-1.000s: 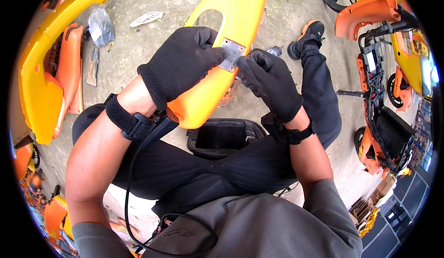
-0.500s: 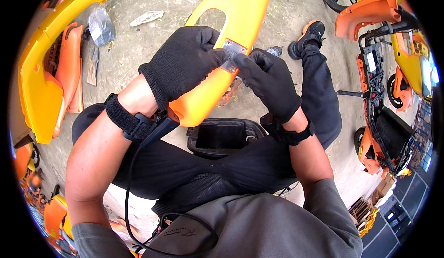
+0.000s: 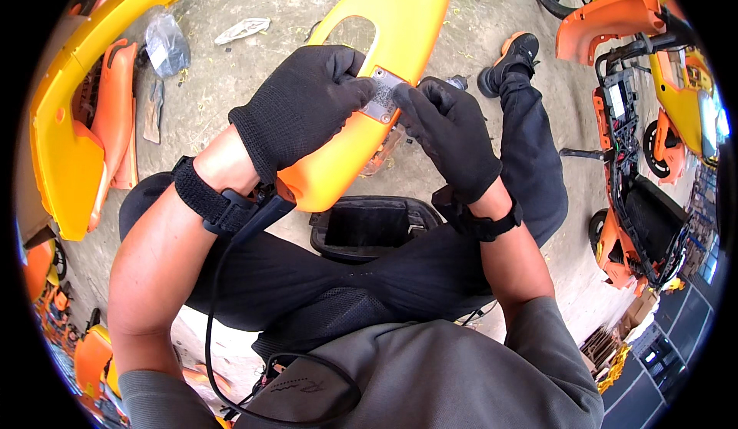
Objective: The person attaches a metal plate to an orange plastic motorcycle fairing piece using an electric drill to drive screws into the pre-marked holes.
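A yellow-orange plastic body panel (image 3: 409,25) with an oval cut-out is held up at a slant in front of me. Set into its middle is a small grey metal plate (image 3: 382,100) with screws near its corners. My left hand (image 3: 304,106), in a black knit glove, closes over the panel's left side, its thumb pressing by the plate's left edge. At the plate's right edge my gloved right hand (image 3: 450,133) has thumb and fingers pinched together. Whatever lies between those fingertips is hidden.
A black open case (image 3: 374,229) sits on the floor below the panel. To the left lie yellow panels (image 3: 58,152), orange panels (image 3: 115,114), a clear plastic bag (image 3: 167,44) and a pair of worn grey strips (image 3: 154,111). Stripped scooter frames (image 3: 626,167) stand on the right.
My right fingertips have drawn back from the plate's middle to its right edge, so more of the plate shows. The left hand and panel stay nearly in place.
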`<state>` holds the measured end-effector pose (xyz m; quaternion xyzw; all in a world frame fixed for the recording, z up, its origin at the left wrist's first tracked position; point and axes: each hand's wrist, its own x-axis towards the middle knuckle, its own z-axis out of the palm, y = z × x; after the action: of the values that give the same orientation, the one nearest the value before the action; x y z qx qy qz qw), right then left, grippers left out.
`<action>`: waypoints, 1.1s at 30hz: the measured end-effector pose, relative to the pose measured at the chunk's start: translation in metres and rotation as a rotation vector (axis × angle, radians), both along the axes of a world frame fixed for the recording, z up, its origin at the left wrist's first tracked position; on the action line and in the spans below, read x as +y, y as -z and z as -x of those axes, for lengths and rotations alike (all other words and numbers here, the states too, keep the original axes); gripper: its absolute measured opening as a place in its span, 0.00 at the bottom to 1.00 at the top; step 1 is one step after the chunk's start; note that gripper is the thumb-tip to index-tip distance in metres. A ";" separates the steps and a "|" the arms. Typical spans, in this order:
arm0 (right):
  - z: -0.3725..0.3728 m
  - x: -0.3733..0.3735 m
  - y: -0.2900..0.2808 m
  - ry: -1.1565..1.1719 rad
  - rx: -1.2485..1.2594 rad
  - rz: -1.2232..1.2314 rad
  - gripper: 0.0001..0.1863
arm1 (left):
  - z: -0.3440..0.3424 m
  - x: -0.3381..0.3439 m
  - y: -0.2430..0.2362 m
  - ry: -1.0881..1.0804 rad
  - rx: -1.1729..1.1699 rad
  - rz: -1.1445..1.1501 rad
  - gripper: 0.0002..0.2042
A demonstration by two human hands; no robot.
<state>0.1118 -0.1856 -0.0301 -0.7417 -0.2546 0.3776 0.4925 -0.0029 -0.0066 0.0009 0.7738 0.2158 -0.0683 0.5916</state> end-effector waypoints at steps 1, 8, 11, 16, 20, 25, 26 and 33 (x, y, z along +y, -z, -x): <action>0.000 0.000 0.000 -0.003 -0.009 0.000 0.19 | 0.000 -0.001 0.000 -0.012 -0.018 0.012 0.11; 0.000 0.000 -0.003 0.006 0.010 0.004 0.18 | -0.001 0.000 0.002 -0.004 -0.015 -0.009 0.10; -0.001 -0.001 0.002 -0.027 -0.076 -0.026 0.18 | -0.001 -0.001 0.004 -0.013 -0.015 -0.019 0.10; 0.000 0.000 0.001 -0.014 -0.036 -0.018 0.18 | 0.000 -0.001 0.004 -0.028 -0.050 -0.019 0.11; 0.001 0.000 0.002 -0.009 -0.042 -0.037 0.17 | 0.000 0.003 0.008 0.008 -0.068 -0.099 0.11; -0.001 0.000 0.000 0.017 0.028 -0.029 0.17 | -0.001 0.001 0.005 -0.019 -0.042 -0.057 0.12; -0.002 0.000 -0.002 0.028 0.041 -0.021 0.16 | -0.001 0.002 0.005 -0.015 -0.042 -0.054 0.12; -0.007 -0.003 -0.010 -0.077 0.114 -0.015 0.13 | 0.001 0.002 0.006 -0.017 0.014 -0.017 0.11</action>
<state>0.1192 -0.1888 -0.0205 -0.7049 -0.2573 0.4359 0.4969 -0.0042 -0.0043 -0.0050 0.7764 0.2269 -0.0668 0.5842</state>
